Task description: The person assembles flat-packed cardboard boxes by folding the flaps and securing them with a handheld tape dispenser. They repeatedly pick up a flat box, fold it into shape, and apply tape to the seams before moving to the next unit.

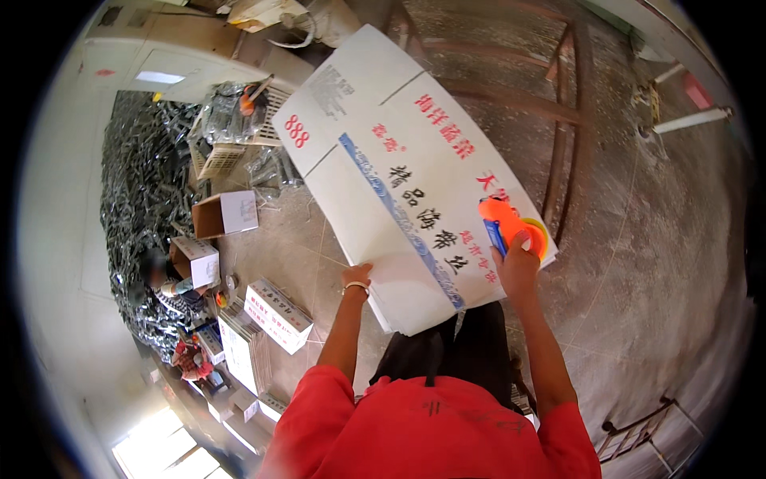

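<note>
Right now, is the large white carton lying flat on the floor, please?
No, the large white carton is held up off the floor, gripped by the left hand and the right hand.

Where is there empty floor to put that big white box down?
The bare concrete floor on the right, between the rusty metal frame and the white pipe, is open. A smaller bare patch lies between the big white box and the small boxes. The left is crowded: small boxes, a seated person and a dark shiny pile.
</note>
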`<action>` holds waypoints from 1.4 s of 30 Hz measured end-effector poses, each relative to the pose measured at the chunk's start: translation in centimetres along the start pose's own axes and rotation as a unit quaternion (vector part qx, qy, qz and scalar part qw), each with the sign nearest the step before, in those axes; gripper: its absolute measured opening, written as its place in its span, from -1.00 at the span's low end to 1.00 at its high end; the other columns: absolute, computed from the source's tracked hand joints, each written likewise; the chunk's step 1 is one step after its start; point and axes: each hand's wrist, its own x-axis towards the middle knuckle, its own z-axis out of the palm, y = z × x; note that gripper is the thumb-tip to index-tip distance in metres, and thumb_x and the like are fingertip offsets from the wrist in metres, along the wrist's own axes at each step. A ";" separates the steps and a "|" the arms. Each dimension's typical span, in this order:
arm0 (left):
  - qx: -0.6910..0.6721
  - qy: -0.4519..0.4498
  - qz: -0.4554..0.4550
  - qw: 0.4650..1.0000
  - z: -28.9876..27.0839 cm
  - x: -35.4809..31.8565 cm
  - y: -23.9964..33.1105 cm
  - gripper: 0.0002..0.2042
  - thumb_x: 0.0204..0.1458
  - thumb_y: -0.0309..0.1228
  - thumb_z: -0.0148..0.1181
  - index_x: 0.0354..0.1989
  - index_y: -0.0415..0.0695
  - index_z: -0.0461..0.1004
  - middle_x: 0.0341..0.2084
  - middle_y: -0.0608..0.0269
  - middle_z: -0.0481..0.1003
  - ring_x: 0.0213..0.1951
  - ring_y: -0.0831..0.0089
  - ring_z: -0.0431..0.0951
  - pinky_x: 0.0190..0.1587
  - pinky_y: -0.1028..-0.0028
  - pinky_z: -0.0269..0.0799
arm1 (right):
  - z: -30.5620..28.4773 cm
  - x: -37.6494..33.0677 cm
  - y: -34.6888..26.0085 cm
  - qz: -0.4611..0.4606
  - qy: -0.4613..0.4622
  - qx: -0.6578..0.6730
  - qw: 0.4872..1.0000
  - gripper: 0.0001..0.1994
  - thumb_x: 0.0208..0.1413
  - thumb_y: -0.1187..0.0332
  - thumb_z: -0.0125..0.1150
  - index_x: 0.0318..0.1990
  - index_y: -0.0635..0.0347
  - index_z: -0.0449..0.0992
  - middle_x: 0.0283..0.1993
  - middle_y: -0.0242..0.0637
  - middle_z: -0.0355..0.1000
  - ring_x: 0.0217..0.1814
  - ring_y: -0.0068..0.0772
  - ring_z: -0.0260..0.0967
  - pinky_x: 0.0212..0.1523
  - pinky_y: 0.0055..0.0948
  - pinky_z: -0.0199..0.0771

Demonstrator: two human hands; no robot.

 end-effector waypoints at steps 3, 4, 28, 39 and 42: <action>-0.161 0.003 -0.120 0.980 0.7 -0.9 3.9 -0.75 -0.17 -0.32 0.25 -0.49 -0.24 0.37 -0.75 0.27 0.28 -0.78 0.49 0.19 -0.73 0.47 0.11 | 6.6 1.4 0.3 -0.111 0.101 -0.070 0.986 -0.46 -0.07 0.14 0.19 -0.15 0.47 0.19 -0.35 0.06 0.39 -0.29 0.00 0.38 -0.26 -0.21 0.33; -0.203 0.011 -0.209 0.957 -0.7 -3.2 11.1 -0.73 -0.18 -0.32 0.26 -0.47 -0.26 0.36 -0.77 0.30 0.26 -0.80 0.51 0.16 -0.74 0.47 0.07 | 6.7 1.5 0.1 -0.088 0.079 -0.067 0.991 -0.46 -0.08 0.14 0.20 -0.16 0.48 0.18 -0.35 0.05 0.38 -0.28 -0.02 0.38 -0.26 -0.23 0.33; -0.328 -0.157 0.329 0.871 -13.0 -26.5 27.8 -0.28 -0.27 -0.50 0.02 0.18 -0.34 -0.09 0.15 -0.23 -0.07 0.08 -0.18 0.14 0.08 0.27 0.21 | -15.6 -7.2 -20.0 -0.241 0.026 0.006 0.970 -0.36 -0.30 0.04 0.29 -0.19 0.45 0.27 -0.42 0.02 0.42 -0.35 0.00 0.41 -0.27 -0.24 0.34; 0.090 0.161 0.609 0.771 -17.9 -23.3 27.8 -0.45 -0.14 -0.41 0.04 0.14 -0.02 0.15 0.15 0.13 0.12 0.23 0.30 0.03 0.14 -0.14 -0.13 | -21.7 -8.4 -24.7 -0.239 0.167 -0.262 0.920 -0.40 -0.31 0.15 0.26 -0.16 0.45 0.24 -0.54 -0.06 0.38 -0.46 -0.01 0.37 -0.39 -0.13 0.27; 0.117 0.243 0.610 0.745 -25.5 -20.4 29.3 -0.72 -0.19 -0.44 0.02 -0.21 -0.02 0.39 -0.18 0.27 0.34 -0.02 0.40 0.29 0.13 0.04 -0.01 | -26.0 -10.2 -25.6 -0.254 0.140 -0.223 0.931 -0.50 -0.34 0.24 0.27 -0.25 0.39 0.28 -0.48 0.00 0.36 -0.39 0.11 0.33 -0.40 -0.12 0.29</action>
